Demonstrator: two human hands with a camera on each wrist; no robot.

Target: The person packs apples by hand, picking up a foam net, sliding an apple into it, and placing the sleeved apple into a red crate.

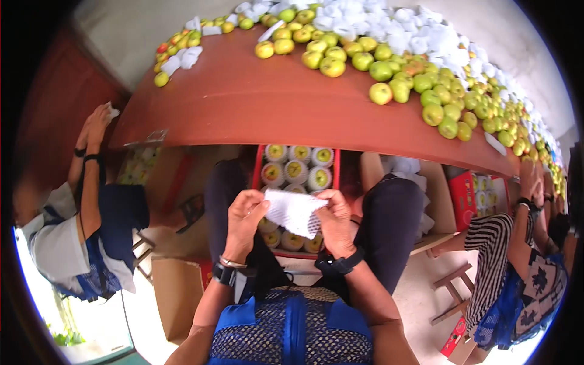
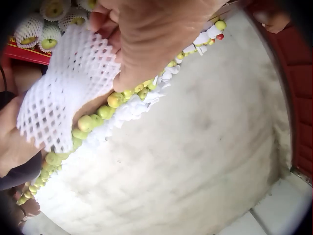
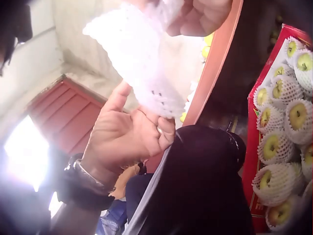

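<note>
A white foam net sleeve (image 1: 292, 212) is stretched flat between the two hands, above a box of fruit. My left hand (image 1: 245, 219) pinches its left end between thumb and fingers. At the other end my right hand (image 1: 336, 220) grips the corner. The left wrist view shows the sleeve's open diamond mesh (image 2: 73, 88); no fruit shows inside it. Below the hands, a red-edged box (image 1: 258, 173) holds rows of yellow-green apples (image 1: 295, 171), each in a white foam net. The hands and sleeve hide part of the box.
A reddish-brown table (image 1: 243, 97) stands in front, with loose apples (image 1: 381, 71) and white foam nets (image 1: 420, 36) heaped along its far side. Cardboard boxes (image 1: 176, 292) stand around the knees. Other people work on the left (image 1: 91, 231) and right (image 1: 517, 261).
</note>
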